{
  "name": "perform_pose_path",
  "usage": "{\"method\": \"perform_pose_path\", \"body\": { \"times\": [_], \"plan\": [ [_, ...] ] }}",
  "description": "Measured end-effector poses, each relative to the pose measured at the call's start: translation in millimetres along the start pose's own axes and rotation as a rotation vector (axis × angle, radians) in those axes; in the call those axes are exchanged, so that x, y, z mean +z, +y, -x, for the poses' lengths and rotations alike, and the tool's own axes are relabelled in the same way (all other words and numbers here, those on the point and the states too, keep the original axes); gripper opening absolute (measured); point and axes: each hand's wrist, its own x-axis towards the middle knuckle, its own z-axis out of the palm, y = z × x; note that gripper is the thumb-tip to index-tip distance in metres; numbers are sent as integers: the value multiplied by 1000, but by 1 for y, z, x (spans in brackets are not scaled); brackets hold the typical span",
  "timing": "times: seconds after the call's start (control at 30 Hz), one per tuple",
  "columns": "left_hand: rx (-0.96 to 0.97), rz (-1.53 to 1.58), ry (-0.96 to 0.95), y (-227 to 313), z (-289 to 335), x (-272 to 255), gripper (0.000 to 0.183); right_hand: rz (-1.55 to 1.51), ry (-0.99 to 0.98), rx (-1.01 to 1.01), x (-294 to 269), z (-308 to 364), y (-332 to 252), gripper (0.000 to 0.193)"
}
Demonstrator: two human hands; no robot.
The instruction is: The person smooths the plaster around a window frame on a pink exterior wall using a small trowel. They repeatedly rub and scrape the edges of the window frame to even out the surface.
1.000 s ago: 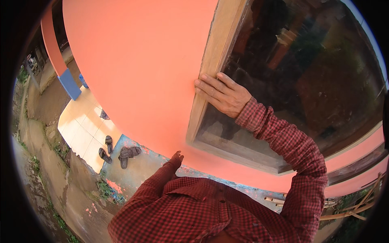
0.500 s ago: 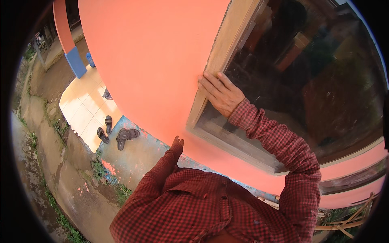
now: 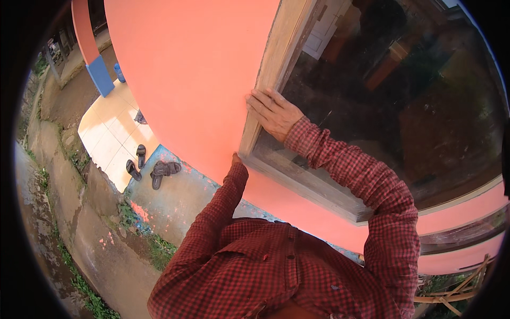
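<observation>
My right hand (image 3: 274, 114) lies flat with its fingers stretched out across the left upright of a wooden window frame (image 3: 271, 64). Its fingertips reach the frame's outer edge, beside the salmon-pink wall (image 3: 186, 69). Behind the wrist is the dark window glass (image 3: 372, 133), full of reflections. My left hand (image 3: 236, 158) is raised to the lower left corner of the same frame. Only a small part of it shows past the sleeve, so its fingers cannot be made out. Both arms wear red checked sleeves.
Dark sandals (image 3: 163, 173) lie on a worn concrete ledge, with another pair (image 3: 136, 162) beside the pale tiled porch (image 3: 109, 133). A pink and blue pillar (image 3: 99, 76) stands at upper left. Wooden sticks (image 3: 457, 293) lie low on the right.
My left hand has risen from below the window to its lower left corner. My right hand stays flat on the upright, and the view has shifted slightly.
</observation>
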Motion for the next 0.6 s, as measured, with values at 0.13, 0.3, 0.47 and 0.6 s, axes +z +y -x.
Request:
{"method": "perform_pose_path", "body": {
  "times": [0.13, 0.3, 0.47, 0.6],
  "plan": [
    [62, 125, 0, 1, 5, 29, 69, -42, 149, 3, 12, 5, -1, 45],
    [133, 227, -17, 11, 5, 58, 71, -12, 2, -130, 28, 3, -17, 44],
    [166, 280, 77, 1, 16, 54, 74, 35, 158, 18, -5, -25, 9, 49],
    [147, 254, 258, -20, 39, 21, 76, 78, -83, -149, 30, -27, -45, 50]
  ]
}}
